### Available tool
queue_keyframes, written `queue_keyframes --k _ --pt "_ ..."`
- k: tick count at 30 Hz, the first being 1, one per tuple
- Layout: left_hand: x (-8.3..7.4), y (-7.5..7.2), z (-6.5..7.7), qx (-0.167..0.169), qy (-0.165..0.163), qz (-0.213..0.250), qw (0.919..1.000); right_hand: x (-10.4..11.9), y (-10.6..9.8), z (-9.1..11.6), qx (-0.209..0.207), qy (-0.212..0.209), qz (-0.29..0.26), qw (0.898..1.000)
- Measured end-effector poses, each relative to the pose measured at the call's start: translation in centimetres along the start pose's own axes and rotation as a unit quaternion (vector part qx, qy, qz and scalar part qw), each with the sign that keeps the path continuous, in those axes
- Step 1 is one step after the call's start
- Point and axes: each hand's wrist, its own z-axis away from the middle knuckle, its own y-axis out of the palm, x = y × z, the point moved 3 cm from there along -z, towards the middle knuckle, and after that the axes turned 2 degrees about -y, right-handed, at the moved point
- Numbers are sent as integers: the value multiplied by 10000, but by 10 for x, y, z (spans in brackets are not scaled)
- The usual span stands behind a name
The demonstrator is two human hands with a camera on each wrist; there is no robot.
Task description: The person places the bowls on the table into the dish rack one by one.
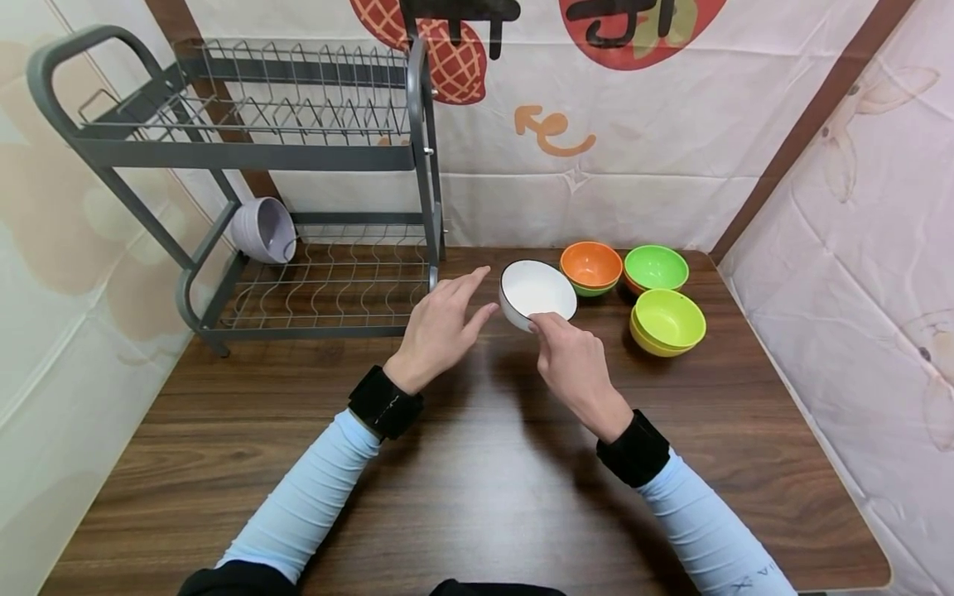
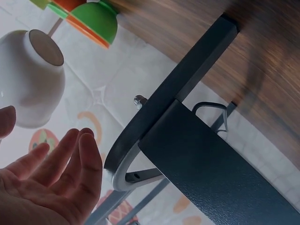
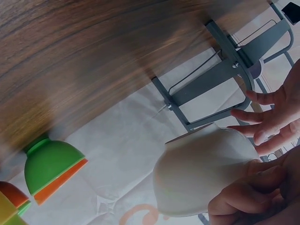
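Note:
My right hand (image 1: pixel 577 364) pinches the near rim of a white bowl (image 1: pixel 538 290) with a thin dark edge. In the right wrist view, the bowl (image 3: pixel 201 173) is held above the wooden table, its base tilted toward the upper left. My left hand (image 1: pixel 441 327) is to the left of the bowl with its fingers extended, apart from it in the head view. The left wrist view has this hand (image 2: pixel 56 183) below the bowl (image 2: pixel 28 89), holding nothing, and close to the rack's dark grey frame (image 2: pixel 164 112).
A two-tier dish rack (image 1: pixel 261 156) stands at the left back, with lavender bowls (image 1: pixel 264 230) leaning in its lower tier. Stacked bowls sit at the right back: orange over green (image 1: pixel 591 265), green over orange (image 1: pixel 656 266), lime over yellow (image 1: pixel 668 321). Printed cloth (image 1: pixel 596 199) hangs behind.

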Motion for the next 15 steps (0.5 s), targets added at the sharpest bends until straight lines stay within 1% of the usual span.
queue_keyframes --k 6,12,15 --pt "1 0 1 -2 34 130 9999 3 0 -2 -64 -87 -42 9999" --pt "4 1 1 102 147 207 9996 10 2 -8 -153 -231 -146 9995" --pt "4 0 0 52 206 269 9994 14 3 -11 -182 -301 -217 9991"
